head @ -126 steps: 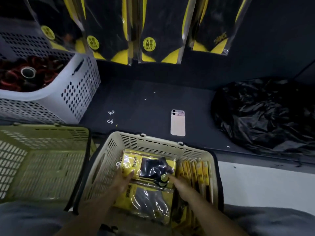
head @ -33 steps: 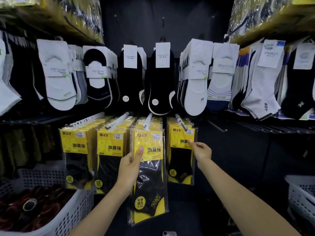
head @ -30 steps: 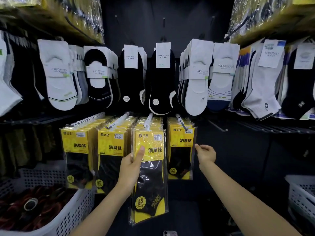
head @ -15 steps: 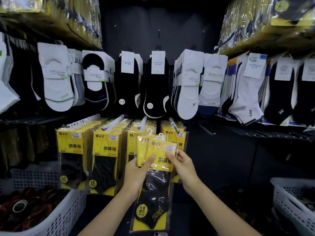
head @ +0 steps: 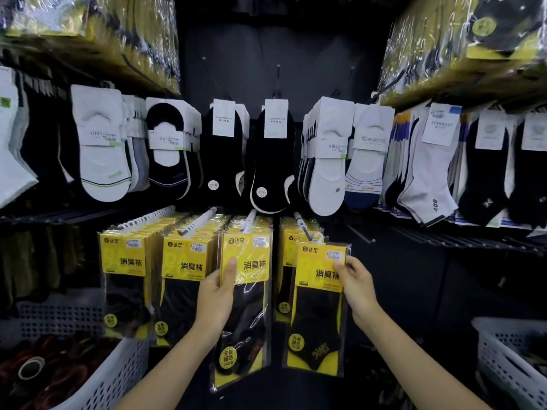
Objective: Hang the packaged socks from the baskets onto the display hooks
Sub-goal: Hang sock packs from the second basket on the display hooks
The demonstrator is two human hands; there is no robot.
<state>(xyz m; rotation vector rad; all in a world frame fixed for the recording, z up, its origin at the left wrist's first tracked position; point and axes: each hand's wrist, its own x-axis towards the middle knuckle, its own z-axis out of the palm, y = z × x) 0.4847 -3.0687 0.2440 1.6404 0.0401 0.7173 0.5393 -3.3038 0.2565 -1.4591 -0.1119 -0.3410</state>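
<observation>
My left hand [head: 217, 294] grips a stack of yellow-and-black sock packs [head: 245, 297] by its left edge, thumb on the yellow card. My right hand [head: 355, 279] pinches the right edge of a single sock pack [head: 318, 306], whose white hanger sits at the tip of the rightmost display hook [head: 302, 224]. Rows of the same packs [head: 183, 261] hang on the white hooks to the left, with more behind the single pack.
Above hang rows of white and black low-cut socks [head: 325, 161]. A white perforated basket [head: 112, 377] with dark red items stands at lower left. Another white basket [head: 509, 359] stands at lower right. Bare dark rails [head: 461, 238] run to the right.
Half a second ago both hands held the stack together at the centre. Now my right hand has carried one pack off to the right, up to the rightmost hook; the left keeps the rest.
</observation>
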